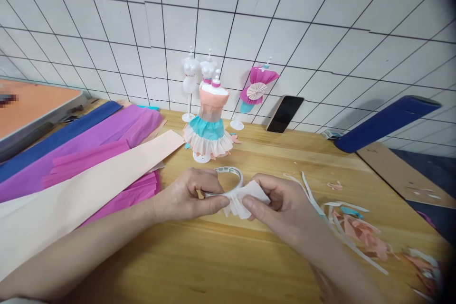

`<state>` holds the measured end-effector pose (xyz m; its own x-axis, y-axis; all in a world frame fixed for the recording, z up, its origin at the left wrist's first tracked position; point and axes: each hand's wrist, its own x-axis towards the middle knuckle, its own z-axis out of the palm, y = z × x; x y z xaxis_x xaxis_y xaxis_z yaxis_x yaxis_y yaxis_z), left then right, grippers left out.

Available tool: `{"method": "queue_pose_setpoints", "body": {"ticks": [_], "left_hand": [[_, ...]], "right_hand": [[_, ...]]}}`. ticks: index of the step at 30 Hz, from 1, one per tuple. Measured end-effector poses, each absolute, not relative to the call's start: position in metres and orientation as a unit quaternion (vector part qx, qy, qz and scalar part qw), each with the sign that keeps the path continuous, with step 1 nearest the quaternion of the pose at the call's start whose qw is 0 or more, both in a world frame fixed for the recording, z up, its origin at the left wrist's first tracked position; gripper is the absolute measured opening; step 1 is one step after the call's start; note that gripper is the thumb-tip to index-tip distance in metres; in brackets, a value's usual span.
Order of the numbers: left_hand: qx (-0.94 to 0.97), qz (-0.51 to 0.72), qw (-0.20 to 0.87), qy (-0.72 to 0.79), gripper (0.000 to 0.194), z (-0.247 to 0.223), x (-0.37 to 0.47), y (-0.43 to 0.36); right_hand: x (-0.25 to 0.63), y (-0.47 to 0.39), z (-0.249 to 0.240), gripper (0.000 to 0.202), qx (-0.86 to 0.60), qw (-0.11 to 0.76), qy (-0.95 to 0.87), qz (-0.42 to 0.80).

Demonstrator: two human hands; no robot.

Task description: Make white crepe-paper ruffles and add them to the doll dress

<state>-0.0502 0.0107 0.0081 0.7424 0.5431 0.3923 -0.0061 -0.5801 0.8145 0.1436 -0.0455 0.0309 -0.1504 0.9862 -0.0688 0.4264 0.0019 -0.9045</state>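
Observation:
My left hand [197, 194] is closed on a roll of tape [233, 171], its thumb along the near edge of the ring. A pale strip of crepe paper [238, 204], gathered into small pleats, lies against the near side of the roll. My right hand [278, 202] pinches the free end of this strip between thumb and fingers. Just beyond the hands stands a small mannequin [214, 83] in a paper dress [210, 128] with a peach top, a turquoise band and a pale ruffled hem.
Crepe paper sheets [117, 171] in pink, purple, blue and cream spread over the left side. Paper scraps [363, 232] lie at the right. Behind stand two bare mannequins [190, 73], another in a magenta outfit [261, 78], a phone [285, 114] and a blue cylinder [388, 121] against the tiled wall.

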Motion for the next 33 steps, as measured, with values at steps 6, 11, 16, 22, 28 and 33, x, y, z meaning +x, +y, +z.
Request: {"method": "queue_pose_setpoints", "body": {"ticks": [6,11,16,22,28,33], "left_hand": [[0.828,0.334,0.417,0.170,0.025,0.009,-0.050,0.009],[0.810,0.340,0.444,0.178,0.022,0.010,-0.050,0.010],[0.825,0.343,0.415,0.174,0.023,0.010,-0.052,0.009],[0.835,0.340,0.399,0.167,0.024,0.010,-0.051,0.009],[0.834,0.345,0.400,0.159,0.024,0.007,-0.050,0.010],[0.838,0.348,0.389,0.157,0.023,0.007,-0.050,0.011]], "right_hand": [[0.134,-0.055,0.035,0.023,-0.596,0.337,-0.688,0.241],[0.128,-0.062,0.037,0.022,-0.568,0.355,-0.725,0.161],[0.130,-0.062,0.038,0.011,-0.570,0.370,-0.723,0.129],[0.130,-0.059,0.039,0.018,-0.555,0.380,-0.730,0.119],[0.131,-0.057,0.039,0.017,-0.574,0.353,-0.726,0.140],[0.130,-0.058,0.039,0.017,-0.578,0.345,-0.722,0.161]]}}
